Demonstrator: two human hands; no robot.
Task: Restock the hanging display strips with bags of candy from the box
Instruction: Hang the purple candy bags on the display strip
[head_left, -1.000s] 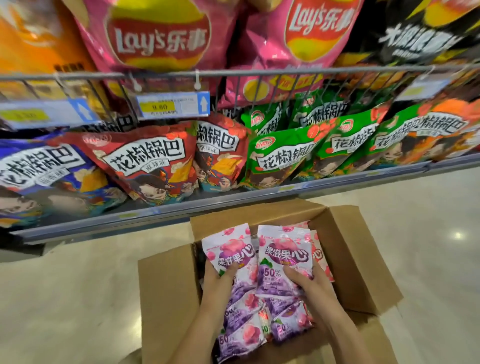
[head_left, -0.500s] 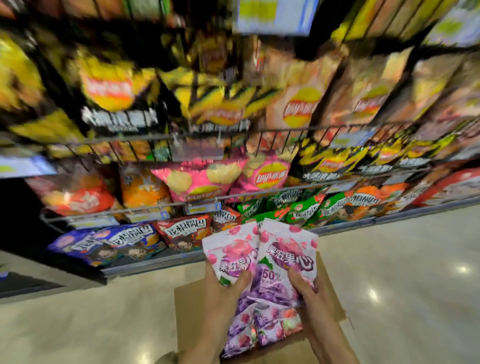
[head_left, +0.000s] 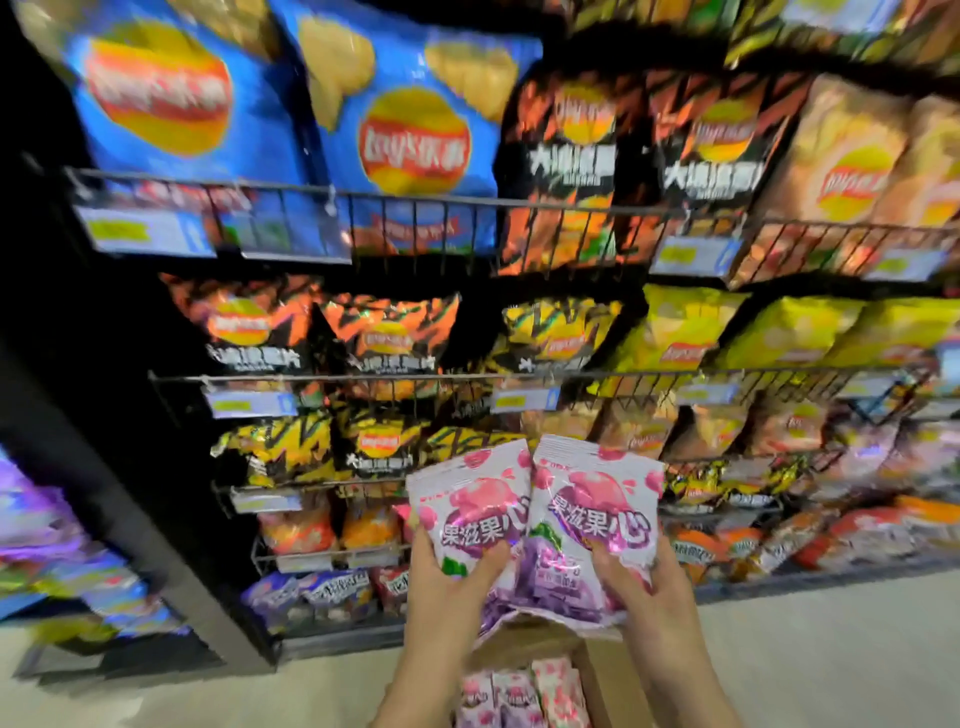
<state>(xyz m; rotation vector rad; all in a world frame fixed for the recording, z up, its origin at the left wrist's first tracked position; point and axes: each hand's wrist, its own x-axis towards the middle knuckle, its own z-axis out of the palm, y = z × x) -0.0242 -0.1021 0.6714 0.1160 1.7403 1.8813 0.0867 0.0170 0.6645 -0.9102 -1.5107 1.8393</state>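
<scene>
Your left hand (head_left: 447, 582) and right hand (head_left: 644, 582) each hold candy bags (head_left: 524, 525) in a curled grip — lifted above the box (head_left: 602, 670). Next, I'd judge, you must find a hanging strip — none shows here.

- Hands: 2, left hand (head_left: 447, 582) and right hand (head_left: 641, 577).
- Candy bags held up, fronts visible: 2, left candy bag (head_left: 470, 506), right candy bag (head_left: 597, 512).
- Cardboard box (head_left: 605, 675): 1; bags inside blurred, uncounted.
- Wire shelf rails: at least 4; top rail (head_left: 415, 200).
</scene>
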